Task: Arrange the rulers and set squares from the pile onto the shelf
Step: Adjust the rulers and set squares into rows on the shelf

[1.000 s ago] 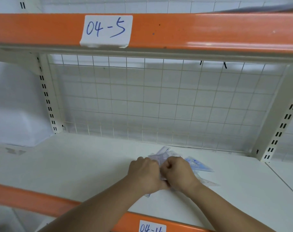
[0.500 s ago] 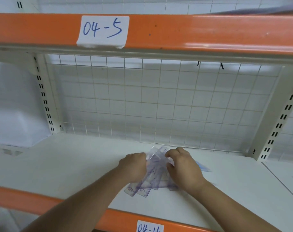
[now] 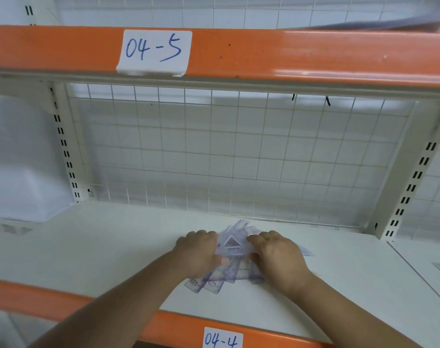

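A small pile of clear plastic rulers (image 3: 215,278) and set squares lies on the white shelf (image 3: 100,249) marked 04-4, near its middle. On top sits a set square (image 3: 231,243) with a triangular cut-out. My left hand (image 3: 201,254) presses on the pile's left side, thumb on the rulers. My right hand (image 3: 279,257) covers the right side, fingers curled over the set squares. Ruler ends with purple markings stick out toward the front edge below my left hand. A further piece (image 3: 304,251) peeks out right of my right hand.
A wire grid panel (image 3: 213,159) closes the shelf's back. The orange beam (image 3: 289,54) labelled 04-5 runs overhead, and an orange front rail (image 3: 50,297) edges this shelf. Slotted uprights (image 3: 65,146) stand at both sides. A white neighbouring shelf (image 3: 427,262) adjoins on the right.
My hands, first clenched together on the pile, have moved apart to its two sides. The rulers have fanned out toward the front edge and the set square on top has come into view.
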Motion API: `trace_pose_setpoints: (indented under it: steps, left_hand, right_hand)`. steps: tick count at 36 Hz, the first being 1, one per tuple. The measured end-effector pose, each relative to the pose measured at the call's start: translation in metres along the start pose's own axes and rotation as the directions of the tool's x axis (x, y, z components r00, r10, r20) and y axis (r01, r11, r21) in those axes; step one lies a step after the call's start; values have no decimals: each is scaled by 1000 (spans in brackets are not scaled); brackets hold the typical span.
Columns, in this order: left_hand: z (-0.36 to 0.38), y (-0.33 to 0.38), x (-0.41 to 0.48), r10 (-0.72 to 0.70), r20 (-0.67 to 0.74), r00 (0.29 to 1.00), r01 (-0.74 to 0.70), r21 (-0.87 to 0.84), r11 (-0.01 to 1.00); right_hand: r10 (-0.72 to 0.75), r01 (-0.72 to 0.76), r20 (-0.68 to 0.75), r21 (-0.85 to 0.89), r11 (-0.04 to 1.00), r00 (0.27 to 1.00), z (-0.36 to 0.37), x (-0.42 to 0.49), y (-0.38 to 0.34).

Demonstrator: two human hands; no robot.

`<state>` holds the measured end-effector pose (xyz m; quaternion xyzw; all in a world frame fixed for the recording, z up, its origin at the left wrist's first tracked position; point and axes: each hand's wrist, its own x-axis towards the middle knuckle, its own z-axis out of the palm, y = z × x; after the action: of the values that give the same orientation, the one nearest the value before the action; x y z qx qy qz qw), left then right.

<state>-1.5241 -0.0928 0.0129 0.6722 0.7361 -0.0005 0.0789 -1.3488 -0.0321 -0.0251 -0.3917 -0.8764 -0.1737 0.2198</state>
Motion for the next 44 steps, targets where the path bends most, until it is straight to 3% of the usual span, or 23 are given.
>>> trace_pose_setpoints:
  steps: [4, 8, 17, 21, 25, 44]
  left_hand:
    - [5, 2, -1, 86, -258, 962, -17, 257, 966]
    - [10, 3, -4, 142, -324, 935, -26, 338, 941]
    - [18, 6, -9, 144, -329, 933, -29, 332, 943]
    - [21, 0, -10, 131, -312, 941, -15, 349, 937]
    - [20, -5, -10, 112, -281, 953, 0, 369, 929]
    - [30, 18, -17, 312, -236, 920, -236, 302, 924]
  right_hand:
    - [41, -41, -12, 20, 999, 999, -1, -4, 3]
    - [61, -62, 16, 43, 997, 998, -3, -8, 4]
    - [80, -78, 48, -39, 996, 996, -5, -14, 2]
    - [158, -153, 84, -63, 986, 984, -5, -20, 6]
    - [245, -236, 214, -67, 969, 946, -11, -29, 10]
    - [436, -400, 241, -184, 898, 867, -56, -77, 0]
